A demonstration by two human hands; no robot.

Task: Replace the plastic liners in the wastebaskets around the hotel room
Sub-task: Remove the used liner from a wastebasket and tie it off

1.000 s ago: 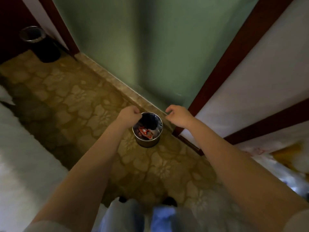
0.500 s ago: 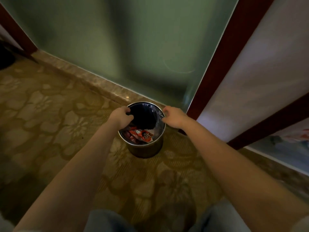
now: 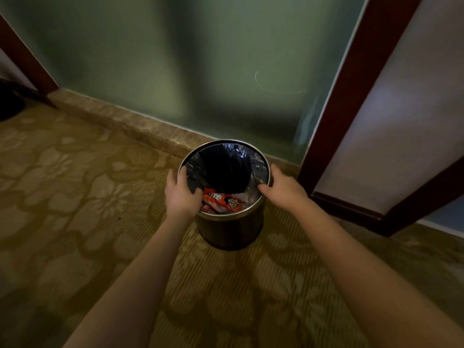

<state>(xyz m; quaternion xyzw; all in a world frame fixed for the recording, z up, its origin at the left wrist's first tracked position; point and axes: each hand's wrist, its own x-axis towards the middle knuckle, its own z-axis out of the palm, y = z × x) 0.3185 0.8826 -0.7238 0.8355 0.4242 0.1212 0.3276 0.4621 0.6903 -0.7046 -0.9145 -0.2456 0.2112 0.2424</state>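
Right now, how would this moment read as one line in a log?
left hand grips bin rim | right hand grips opposite rim | liner in place | wrapper inside | bin upright on carpet

Interior of a furnished guest room, probably a hotel's, though little of it is in view. A gold carpet (image 3: 75, 197) with a large floral motif covers the floor and meets a polished stone kerb (image 3: 130, 124) under a frosted green glass panel (image 3: 175, 59). Dark red-brown wood framing (image 3: 351, 84) borders pale wall panels (image 3: 401, 109). A small metal wastebasket (image 3: 231, 229) with a black plastic liner (image 3: 195, 169) stands on the carpet just beside the kerb.
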